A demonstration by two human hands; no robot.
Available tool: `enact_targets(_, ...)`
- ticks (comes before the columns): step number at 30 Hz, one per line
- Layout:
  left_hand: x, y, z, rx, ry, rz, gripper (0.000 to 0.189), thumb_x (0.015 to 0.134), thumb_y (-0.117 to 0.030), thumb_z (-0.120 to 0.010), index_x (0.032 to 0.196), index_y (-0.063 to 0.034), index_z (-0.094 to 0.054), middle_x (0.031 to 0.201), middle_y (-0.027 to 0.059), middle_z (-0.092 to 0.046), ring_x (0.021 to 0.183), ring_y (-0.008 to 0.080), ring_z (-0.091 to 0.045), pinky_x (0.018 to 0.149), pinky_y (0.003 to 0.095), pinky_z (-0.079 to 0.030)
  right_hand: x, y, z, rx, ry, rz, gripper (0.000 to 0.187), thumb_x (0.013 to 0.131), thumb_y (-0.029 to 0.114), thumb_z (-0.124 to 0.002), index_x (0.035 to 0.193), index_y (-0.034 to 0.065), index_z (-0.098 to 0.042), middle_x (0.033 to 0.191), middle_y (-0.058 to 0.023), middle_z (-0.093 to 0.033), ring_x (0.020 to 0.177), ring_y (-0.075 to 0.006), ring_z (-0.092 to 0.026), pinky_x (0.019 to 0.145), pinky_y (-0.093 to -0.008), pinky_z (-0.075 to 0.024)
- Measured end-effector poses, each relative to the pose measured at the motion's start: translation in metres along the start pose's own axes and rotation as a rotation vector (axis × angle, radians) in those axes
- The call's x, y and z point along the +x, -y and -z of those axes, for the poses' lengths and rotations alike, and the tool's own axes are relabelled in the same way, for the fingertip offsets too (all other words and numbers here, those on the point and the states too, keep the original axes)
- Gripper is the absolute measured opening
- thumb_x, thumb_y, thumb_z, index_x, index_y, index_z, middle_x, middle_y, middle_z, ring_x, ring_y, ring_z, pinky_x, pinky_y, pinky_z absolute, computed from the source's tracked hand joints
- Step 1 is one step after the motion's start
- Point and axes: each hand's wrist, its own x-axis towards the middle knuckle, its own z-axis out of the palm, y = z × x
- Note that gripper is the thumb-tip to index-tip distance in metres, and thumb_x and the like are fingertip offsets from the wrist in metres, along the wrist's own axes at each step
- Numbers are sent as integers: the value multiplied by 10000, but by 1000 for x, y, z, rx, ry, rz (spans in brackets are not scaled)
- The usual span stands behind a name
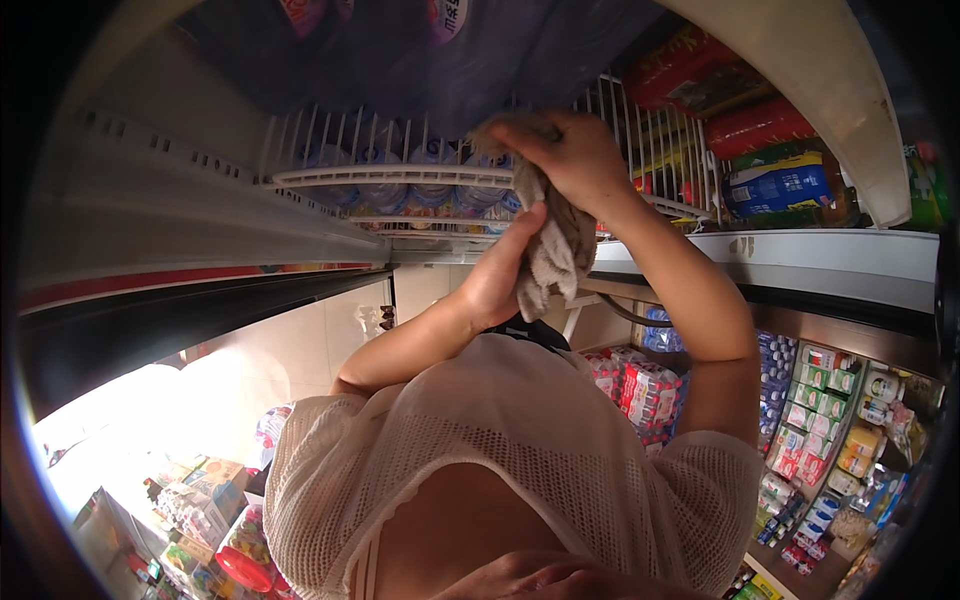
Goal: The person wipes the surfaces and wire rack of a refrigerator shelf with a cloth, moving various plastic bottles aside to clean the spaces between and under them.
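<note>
A crumpled grey-beige cloth (551,247) hangs between my two hands in front of a lit drinks cooler. My right hand (589,161) grips its upper end, fingers folded over it. Lower down, my left hand (499,266) holds the cloth's side with the thumb pressed against it. Just behind the cloth runs the front edge of a white wire shelf (397,178). Clear plastic bottles (431,161) show through and below its bars. Large, blurred bottles (405,67) with pink labels fill the top of the view, close to my right hand.
To the right lie a blue-labelled bottle (780,187) and red-labelled bottles (757,127) inside the cooler. The cooler's side wall (187,195) bounds the left. Shelved cartons (817,405) and shrink-wrapped bottle packs (649,394) stand at lower right. Boxed goods (202,495) crowd the lower left.
</note>
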Motion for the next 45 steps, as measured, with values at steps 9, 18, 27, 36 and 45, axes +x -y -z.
enact_targets(9,7,27,-1,520,244,76,646,833,-235,-614,1322,-58,-231,1123,83,-508,1039,147,-495,879,267,-404,-72,-28,41,187,-1029,167,394,898,301,-459,1098,-34,-514,1028,-138,-562,888,-195,-552,745,-317,-461)
enact_targets(18,38,59,3,366,-7,274,278,845,-171,-533,1113,-98,-508,993,25,-580,918,124,-563,764,296,-485,-152,-98,3,-303,-862,143,421,807,177,-491,1180,-14,-452,1221,-194,-360,1093,-333,-426,951,-416,-320)
enact_targets(27,72,40,1,339,-188,34,257,881,-167,-466,1107,-47,-494,1032,61,-580,954,169,-567,858,287,-436,-125,-106,3,-528,-823,15,639,658,38,-612,1251,-14,-379,1227,-222,-412,1164,-406,-370,978,-442,-313)
enact_targets(36,98,45,1,325,-145,203,292,890,-209,-400,1054,2,-518,1030,100,-585,943,220,-571,855,339,-449,-115,-96,19,-584,-735,-81,598,689,26,-516,1261,-38,-349,1207,-229,-435,1122,-396,-427,903,-408,-403)
enact_targets(45,100,52,-1,336,-135,234,332,881,-237,-400,1105,-28,-527,1081,84,-590,977,205,-571,882,324,-436,-123,-90,5,-519,-748,-150,650,718,90,-501,1299,-71,-257,1283,-269,-336,1125,-414,-423,895,-409,-411)
